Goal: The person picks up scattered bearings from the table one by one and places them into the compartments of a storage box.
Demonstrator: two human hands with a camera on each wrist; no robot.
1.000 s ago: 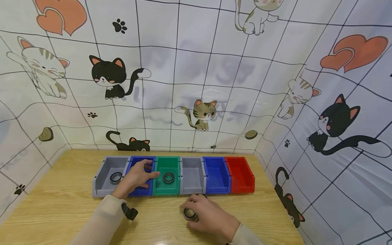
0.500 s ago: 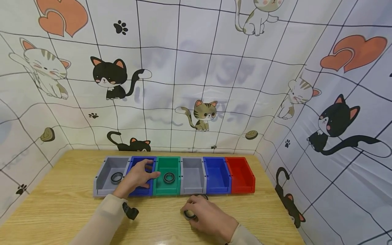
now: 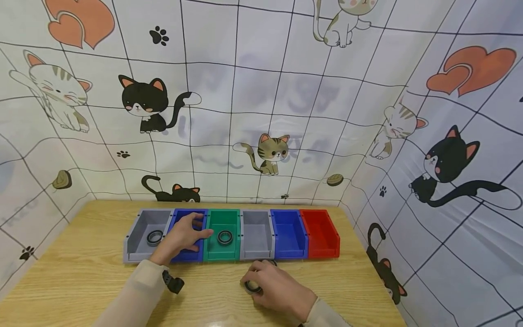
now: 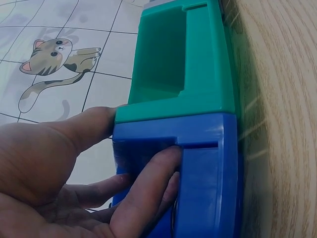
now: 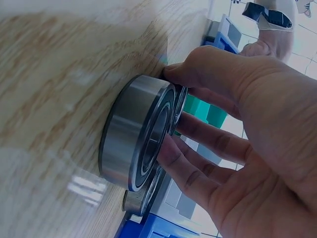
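My left hand (image 3: 185, 234) hangs over the left blue bin (image 3: 175, 258), fingers loosely bent inside it and thumb reaching to the green bin's wall. In the left wrist view, a thin dark curved edge shows below the fingers; what it belongs to is hidden. On the table, my right hand (image 3: 279, 288) holds a ball bearing (image 3: 253, 287) between thumb and fingers. A second bearing (image 3: 271, 262) peeks out behind that hand. The right wrist view shows another bearing (image 5: 133, 134) nearest the camera, beside the fingertips.
Bins stand in a row along the back: a grey bin (image 3: 135, 254) with a bearing (image 3: 155, 237), a green bin (image 3: 222, 255) with a bearing (image 3: 224, 237), then a grey bin (image 3: 257, 231), a blue bin (image 3: 289, 231) and a red bin (image 3: 320, 231). Cat-print cloth hangs behind.
My right hand shifts slightly over the bearing early on, uncovering more of the one behind it. My left hand stays in place over the blue bin.
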